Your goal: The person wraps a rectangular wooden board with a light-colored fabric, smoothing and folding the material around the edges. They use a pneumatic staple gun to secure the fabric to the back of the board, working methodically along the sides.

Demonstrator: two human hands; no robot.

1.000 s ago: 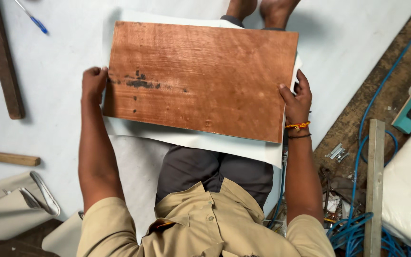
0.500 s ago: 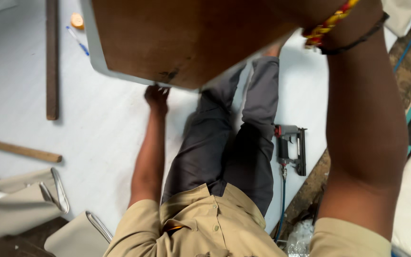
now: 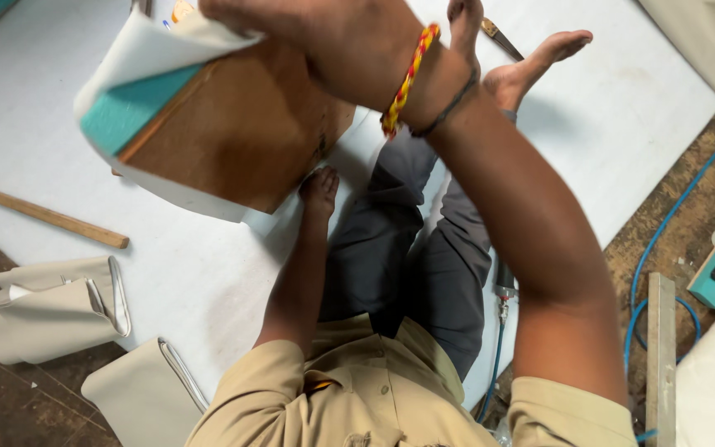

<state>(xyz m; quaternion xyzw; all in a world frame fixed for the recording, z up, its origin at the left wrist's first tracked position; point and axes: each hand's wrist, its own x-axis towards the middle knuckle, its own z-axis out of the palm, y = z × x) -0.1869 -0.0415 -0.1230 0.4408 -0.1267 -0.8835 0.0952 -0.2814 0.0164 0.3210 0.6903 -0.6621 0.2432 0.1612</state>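
Plywood panel (image 3: 250,132) with teal foam (image 3: 130,112) and white fabric (image 3: 159,41) over its far side held tilted above the lap, clear of the white sheet (image 3: 59,108) on the floor. Right hand (image 3: 324,37) clamped on the panel's upper edge, left hand (image 3: 320,189) pressed to its lower edge, fingers hidden behind the board so closure cannot be told. Fabric loose and unfastened along the visible edges, so covering judged barely begun; hammer (image 3: 43,213) lying untouched, well apart at left.
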